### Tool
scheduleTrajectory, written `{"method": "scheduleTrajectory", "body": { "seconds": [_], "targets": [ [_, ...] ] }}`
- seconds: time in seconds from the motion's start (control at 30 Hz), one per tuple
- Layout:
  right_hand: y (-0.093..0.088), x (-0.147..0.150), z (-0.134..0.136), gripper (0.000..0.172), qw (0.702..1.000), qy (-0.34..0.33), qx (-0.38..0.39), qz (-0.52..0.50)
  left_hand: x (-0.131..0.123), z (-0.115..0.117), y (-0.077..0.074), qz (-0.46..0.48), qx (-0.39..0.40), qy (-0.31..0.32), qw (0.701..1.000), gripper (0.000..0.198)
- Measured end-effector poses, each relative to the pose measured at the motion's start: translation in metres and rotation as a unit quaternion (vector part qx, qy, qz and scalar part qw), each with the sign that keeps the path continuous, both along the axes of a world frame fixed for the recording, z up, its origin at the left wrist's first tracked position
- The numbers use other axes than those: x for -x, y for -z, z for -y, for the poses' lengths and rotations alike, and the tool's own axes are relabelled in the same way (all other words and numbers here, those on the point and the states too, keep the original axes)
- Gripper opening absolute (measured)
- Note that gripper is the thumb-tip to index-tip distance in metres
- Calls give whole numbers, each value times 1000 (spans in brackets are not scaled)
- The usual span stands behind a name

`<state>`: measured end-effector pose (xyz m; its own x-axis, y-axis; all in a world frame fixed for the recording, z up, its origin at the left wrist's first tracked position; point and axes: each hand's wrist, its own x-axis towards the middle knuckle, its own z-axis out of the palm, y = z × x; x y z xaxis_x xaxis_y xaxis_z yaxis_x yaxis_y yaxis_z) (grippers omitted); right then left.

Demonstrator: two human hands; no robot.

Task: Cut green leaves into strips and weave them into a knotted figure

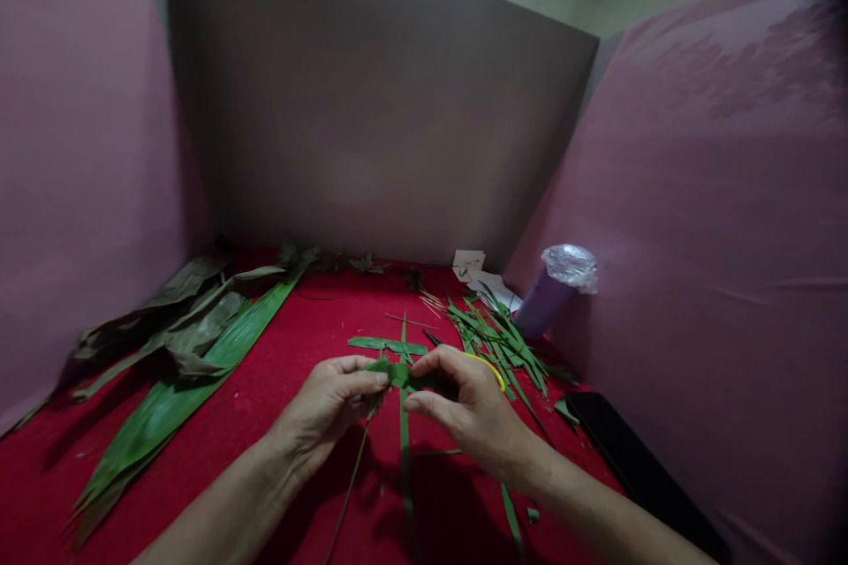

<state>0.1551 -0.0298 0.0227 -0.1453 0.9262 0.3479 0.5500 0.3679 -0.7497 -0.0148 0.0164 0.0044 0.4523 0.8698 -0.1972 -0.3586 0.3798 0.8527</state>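
A folded green leaf strip (398, 374) is held up above the red cloth. My left hand (324, 402) pinches its left side between thumb and fingers. On its right side, my right hand (473, 406) curls its index finger and thumb around the leaf's end, with a gap between the two tips. A thin brown-green stem (354, 468) hangs below my left hand. Beneath both hands, a long narrow leaf strip (405, 468) runs lengthwise. Just beyond my fingers, a flat leaf piece (371, 342) lies crosswise. Partly hidden behind my right hand is a yellow handle (494, 368), with a dark tip showing left of it.
Large leaves (192, 380), green and dried, lie at left on the red cloth (265, 406). Many cut strips (496, 335) are heaped at right. Behind them stand a foil-topped purple cup (547, 300) and white papers (469, 263). A black flat object (636, 459) lies at right. Walls enclose three sides.
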Motion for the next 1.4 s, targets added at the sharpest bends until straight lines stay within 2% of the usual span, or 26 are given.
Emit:
{"method": "scheduleTrajectory", "body": {
  "seconds": [0.27, 0.5, 0.6, 0.77, 1.0, 1.2, 1.4],
  "targets": [
    [0, 17, -1, 27, 984, 55, -86, 142, -2, 3, 4, -2, -20, -11, 1000, 14],
    [2, 24, -1, 5, 975, 78, -111, 179, -3, 2, 6, -17, -32, -23, 999, 13],
    [1, 22, -3, 8, 983, 68, -94, 140, -3, 2, 7, -8, -31, -21, 999, 12],
    [0, 17, -8, 10, 999, 19, -26, 19, -2, 3, 5, -6, -29, -9, 1000, 12],
    [3, 11, -15, 9, 988, -34, 70, -136, -1, 4, 5, -3, -25, -7, 1000, 9],
    [-4, 9, -17, 17, 977, -37, 106, -184, -1, 4, 5, -13, -20, -11, 1000, 9],
    [-11, 5, -17, 17, 978, -20, 114, -176, -2, 2, 6, -24, -26, -19, 999, 11]
  ]
}}
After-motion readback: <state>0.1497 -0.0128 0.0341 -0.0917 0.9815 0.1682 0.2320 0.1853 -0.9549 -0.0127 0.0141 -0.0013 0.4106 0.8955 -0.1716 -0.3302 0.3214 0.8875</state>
